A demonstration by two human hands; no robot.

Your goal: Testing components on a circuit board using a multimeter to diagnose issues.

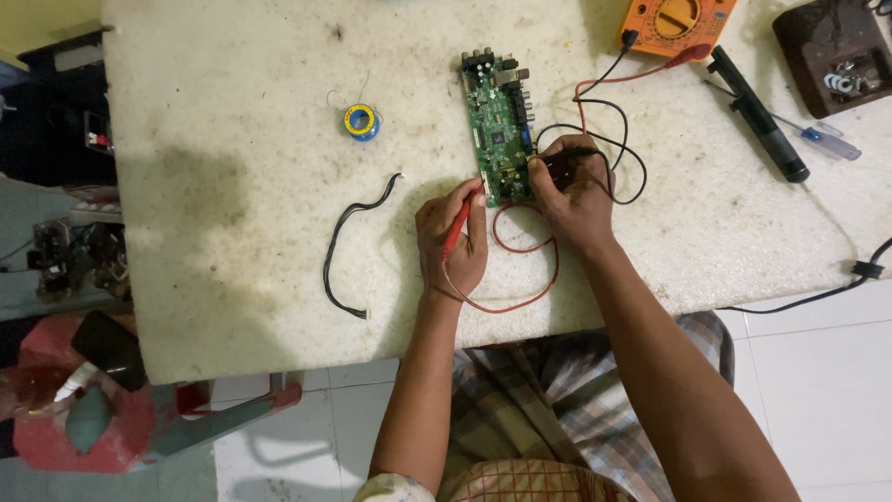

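A green circuit board lies on the white worktable. My left hand grips a red test probe whose tip touches the board's near left corner. My right hand holds a black test probe against the board's near right edge. Red and black leads run from the probes to an orange multimeter at the table's far edge; a red loop of lead lies between my wrists.
A blue-and-yellow solder spool and a loose black cable lie left of the board. A black tool, a blue-handled screwdriver and a dark tray sit at right. Clutter stands on the floor at left.
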